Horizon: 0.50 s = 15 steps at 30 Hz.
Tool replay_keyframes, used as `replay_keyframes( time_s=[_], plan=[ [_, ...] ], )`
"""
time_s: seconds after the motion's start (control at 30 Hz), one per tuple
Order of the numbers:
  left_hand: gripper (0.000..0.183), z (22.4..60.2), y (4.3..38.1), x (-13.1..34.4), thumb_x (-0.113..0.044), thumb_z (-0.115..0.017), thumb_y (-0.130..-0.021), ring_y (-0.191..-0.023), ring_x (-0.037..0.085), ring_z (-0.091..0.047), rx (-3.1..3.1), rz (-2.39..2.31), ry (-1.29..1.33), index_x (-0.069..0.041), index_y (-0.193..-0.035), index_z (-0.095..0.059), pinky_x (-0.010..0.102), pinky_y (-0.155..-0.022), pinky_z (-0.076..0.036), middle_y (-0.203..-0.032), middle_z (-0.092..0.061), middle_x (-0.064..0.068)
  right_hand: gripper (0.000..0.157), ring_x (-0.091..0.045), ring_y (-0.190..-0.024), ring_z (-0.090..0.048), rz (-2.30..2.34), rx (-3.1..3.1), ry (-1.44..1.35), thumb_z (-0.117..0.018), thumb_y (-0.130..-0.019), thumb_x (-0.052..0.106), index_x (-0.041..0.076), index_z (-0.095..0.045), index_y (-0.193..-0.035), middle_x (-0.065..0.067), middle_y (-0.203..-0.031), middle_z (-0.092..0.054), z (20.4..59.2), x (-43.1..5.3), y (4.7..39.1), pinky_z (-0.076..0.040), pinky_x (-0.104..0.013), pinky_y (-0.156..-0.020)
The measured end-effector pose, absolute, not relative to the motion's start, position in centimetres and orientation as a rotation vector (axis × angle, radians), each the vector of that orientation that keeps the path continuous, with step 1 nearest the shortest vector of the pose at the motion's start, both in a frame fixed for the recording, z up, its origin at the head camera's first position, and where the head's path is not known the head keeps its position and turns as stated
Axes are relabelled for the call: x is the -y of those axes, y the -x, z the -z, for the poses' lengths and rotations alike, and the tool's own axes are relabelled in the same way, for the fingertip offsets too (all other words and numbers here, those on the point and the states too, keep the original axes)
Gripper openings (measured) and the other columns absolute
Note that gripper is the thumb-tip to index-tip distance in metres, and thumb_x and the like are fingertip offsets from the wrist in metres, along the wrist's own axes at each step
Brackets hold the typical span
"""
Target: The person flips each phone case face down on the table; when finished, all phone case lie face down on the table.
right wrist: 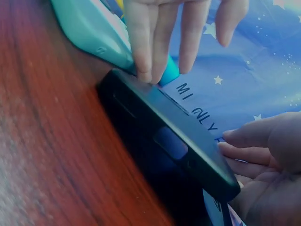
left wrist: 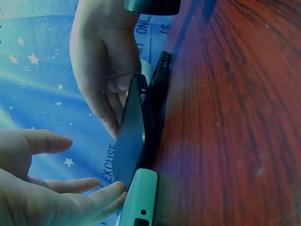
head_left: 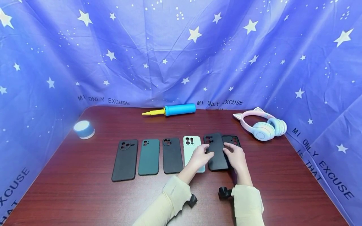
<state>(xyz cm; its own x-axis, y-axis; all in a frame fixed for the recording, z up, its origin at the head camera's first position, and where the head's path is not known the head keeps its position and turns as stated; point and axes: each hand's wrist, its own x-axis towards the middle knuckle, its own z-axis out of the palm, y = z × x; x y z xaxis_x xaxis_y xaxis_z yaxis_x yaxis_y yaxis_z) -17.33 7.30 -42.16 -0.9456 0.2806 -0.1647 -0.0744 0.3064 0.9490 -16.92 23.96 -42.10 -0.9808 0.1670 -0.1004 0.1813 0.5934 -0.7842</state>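
A black phone case (head_left: 217, 155) lies tilted between the hands, its right edge raised and partly over another black phone case (head_left: 232, 140). My right hand (head_left: 236, 156) holds the raised right edge with thumb and fingers; the exact grip is partly hidden. At the opposite edge, my left hand (head_left: 198, 157) touches the case with nearly straight fingertips (right wrist: 145, 75). Its thumb stands away from the case. Right beside it lies a mint phone case (head_left: 191, 141), partly covered by the left hand and seen edge-on in the left wrist view.
Further left in the row lie a black case (head_left: 172, 158), a dark green case (head_left: 148, 158) and another black case (head_left: 124, 163). Behind are a blue hand pump (head_left: 181, 109) with yellow nozzle, cat-ear headphones (head_left: 263, 130) at right and a small round blue-white device (head_left: 84, 129) at left.
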Motion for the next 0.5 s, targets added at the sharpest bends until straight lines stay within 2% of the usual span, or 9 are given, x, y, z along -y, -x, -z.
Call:
replay_keyframes(
  time_s=[0.23,0.5],
  plan=[
    [0.051,41.97,17.37,-7.22,-0.016,-0.058,-0.094,-0.134,0.032,-0.048,-2.306,-1.655,-0.205,0.002,-0.141,-0.047,0.046,-0.106,-0.046,-0.144,-0.05,0.017,0.039,-0.041,-0.13,-0.047,1.215,-2.911,-0.351,-0.053,-0.099,0.023,0.005,-0.059,-0.133,-0.02,-0.133,-0.059,42.05,-23.82,17.08,-0.04,-0.055,-0.107],
    [0.051,42.01,17.35,-7.24,-0.016,-0.057,-0.095,-0.134,0.033,-0.047,-2.299,-1.665,-0.199,0.002,-0.142,-0.046,0.047,-0.107,-0.045,-0.145,-0.049,0.017,0.039,-0.041,-0.132,-0.044,1.211,-2.918,-0.352,-0.053,-0.099,0.023,0.004,-0.059,-0.132,-0.02,-0.135,-0.057,42.06,-23.76,17.14,-0.037,-0.056,-0.109]
  ],
)
